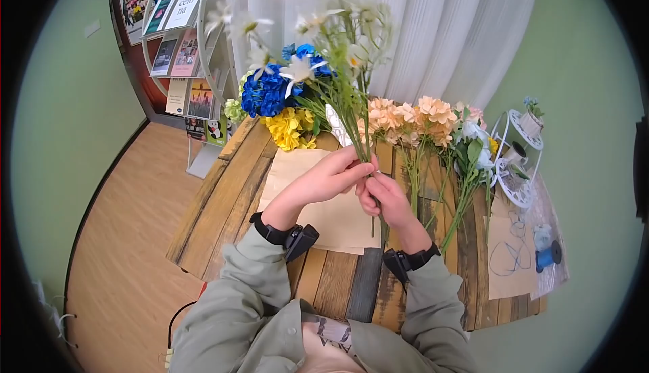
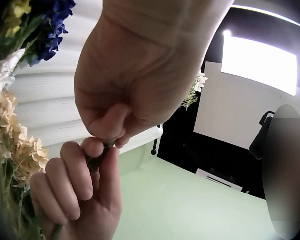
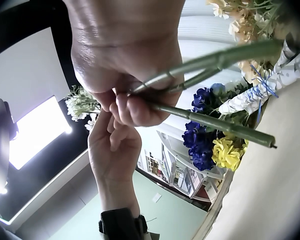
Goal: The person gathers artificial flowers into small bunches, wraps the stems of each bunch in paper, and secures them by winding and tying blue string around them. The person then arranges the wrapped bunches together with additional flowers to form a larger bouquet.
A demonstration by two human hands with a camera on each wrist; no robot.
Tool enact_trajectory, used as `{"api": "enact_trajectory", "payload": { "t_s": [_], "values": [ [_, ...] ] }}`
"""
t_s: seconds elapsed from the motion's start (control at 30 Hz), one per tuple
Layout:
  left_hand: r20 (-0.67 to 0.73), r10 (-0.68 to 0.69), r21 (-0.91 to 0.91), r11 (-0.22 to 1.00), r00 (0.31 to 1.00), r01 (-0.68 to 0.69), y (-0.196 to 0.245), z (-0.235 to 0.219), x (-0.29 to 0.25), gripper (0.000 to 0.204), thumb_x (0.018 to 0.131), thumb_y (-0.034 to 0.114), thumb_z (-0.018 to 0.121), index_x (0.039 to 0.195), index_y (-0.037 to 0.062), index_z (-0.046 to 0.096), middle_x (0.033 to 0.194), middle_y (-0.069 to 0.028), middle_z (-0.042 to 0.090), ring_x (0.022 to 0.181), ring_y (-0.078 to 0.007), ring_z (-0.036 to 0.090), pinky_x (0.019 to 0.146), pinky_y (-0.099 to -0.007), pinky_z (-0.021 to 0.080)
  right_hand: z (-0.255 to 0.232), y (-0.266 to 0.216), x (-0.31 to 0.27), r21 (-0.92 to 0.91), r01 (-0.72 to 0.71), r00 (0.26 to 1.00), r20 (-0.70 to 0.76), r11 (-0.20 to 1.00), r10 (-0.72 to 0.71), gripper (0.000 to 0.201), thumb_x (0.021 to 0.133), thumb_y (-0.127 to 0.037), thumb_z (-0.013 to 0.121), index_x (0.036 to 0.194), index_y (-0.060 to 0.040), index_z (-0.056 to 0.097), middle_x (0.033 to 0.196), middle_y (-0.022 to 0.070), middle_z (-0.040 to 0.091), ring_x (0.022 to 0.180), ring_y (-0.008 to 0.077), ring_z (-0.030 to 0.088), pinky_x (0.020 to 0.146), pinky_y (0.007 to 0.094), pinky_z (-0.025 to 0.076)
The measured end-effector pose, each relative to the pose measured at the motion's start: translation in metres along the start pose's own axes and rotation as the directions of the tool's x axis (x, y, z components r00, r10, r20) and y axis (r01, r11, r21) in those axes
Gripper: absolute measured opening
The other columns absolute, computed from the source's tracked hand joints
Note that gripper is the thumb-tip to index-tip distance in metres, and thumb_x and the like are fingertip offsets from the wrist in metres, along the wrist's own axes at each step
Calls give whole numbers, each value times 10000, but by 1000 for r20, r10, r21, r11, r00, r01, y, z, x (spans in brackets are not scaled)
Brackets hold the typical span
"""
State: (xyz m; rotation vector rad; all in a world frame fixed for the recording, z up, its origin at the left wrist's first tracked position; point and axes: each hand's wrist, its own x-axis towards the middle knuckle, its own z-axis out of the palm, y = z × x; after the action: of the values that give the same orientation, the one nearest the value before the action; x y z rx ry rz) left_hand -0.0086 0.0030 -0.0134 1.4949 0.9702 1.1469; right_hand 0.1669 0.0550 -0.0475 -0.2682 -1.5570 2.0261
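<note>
A bunch of white daisy-like flowers stands upright over the table, held by its green stems. My left hand pinches the stems just above my right hand, whose fingers curl round them lower down. In the left wrist view the fingertips of both hands meet at the stems. Cut stem ends stick out below my right hand in the right wrist view. Brown wrapping paper lies flat on the wooden table beneath the hands.
Blue flowers and yellow flowers lie at the back left. Peach flowers and pale blue flowers lie to the right. Beyond them are a white wire stand and a blue ribbon spool. A magazine rack stands behind.
</note>
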Motion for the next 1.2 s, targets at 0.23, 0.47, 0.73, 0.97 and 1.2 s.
{"api": "enact_trajectory", "payload": {
  "t_s": [0.23,0.47,0.73,0.97,1.2],
  "values": [
    [-333,481,705,698,811,-124,41,13,-18,138,874,132,603,937,12,577,824,-85,566,650,-179,572,535,-265,429,-11,-10,-4,-123,-18,980,-200,992,-7,261,983,-269,440,820,-73,495,628,-55,401,483,44,330,428,202,258],
    [-111,887,969,196,448,-149,71,13,1,349,752,-9,696,1082,46,599,946,-79,553,714,-200,559,577,-291,459,-10,-5,-5,-666,137,842,-311,733,-441,375,975,-277,466,706,-16,461,544,8,396,495,92,335,451,284,282],
    [-9,854,989,-70,520,131,83,17,4,350,683,76,728,1017,89,624,937,-47,556,887,-212,560,708,-332,458,1,-14,-10,-780,143,822,-249,609,-512,350,973,-255,466,736,2,461,546,60,376,499,105,349,461,294,298],
    [289,887,943,-330,361,55,88,6,12,214,692,135,731,872,106,618,963,-12,554,967,-220,531,848,-389,406,-3,-15,-13,-517,92,929,-263,851,-260,347,981,-271,456,724,-38,450,581,-55,360,506,67,307,462,249,263],
    [333,878,921,-381,344,82,86,1,16,199,640,125,626,837,101,610,965,-24,536,975,-201,521,891,-390,396,9,-23,-17,-269,50,963,-244,962,-118,354,985,-303,450,720,-69,437,585,-68,324,520,31,287,461,221,248]
  ]
}}
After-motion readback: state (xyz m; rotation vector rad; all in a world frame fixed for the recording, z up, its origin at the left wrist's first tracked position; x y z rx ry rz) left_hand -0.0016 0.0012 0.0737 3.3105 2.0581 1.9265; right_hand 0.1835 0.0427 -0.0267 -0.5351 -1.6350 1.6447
